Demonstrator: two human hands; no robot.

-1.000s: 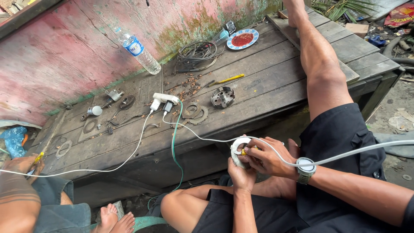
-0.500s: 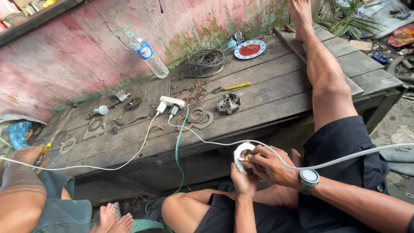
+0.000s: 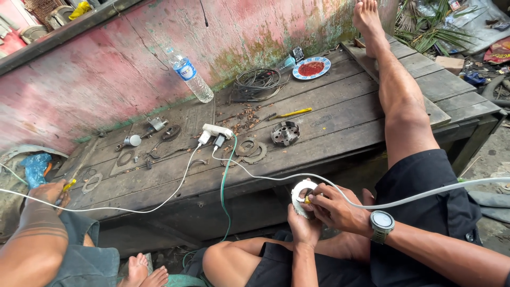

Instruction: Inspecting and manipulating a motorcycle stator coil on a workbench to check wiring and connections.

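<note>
Blue label on bottle, bench rear.

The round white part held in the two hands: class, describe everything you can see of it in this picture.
The round white part is a small disc-shaped piece, seemingly plastic, its pale face turned towards the camera. The left hand cups it from below, while the right hand covers its right side, fingers at a small yellow piece on its face. A white cable runs past its upper edge; whether they join is unclear. It is held in front of the wooden bench, above the person's lap.
</note>
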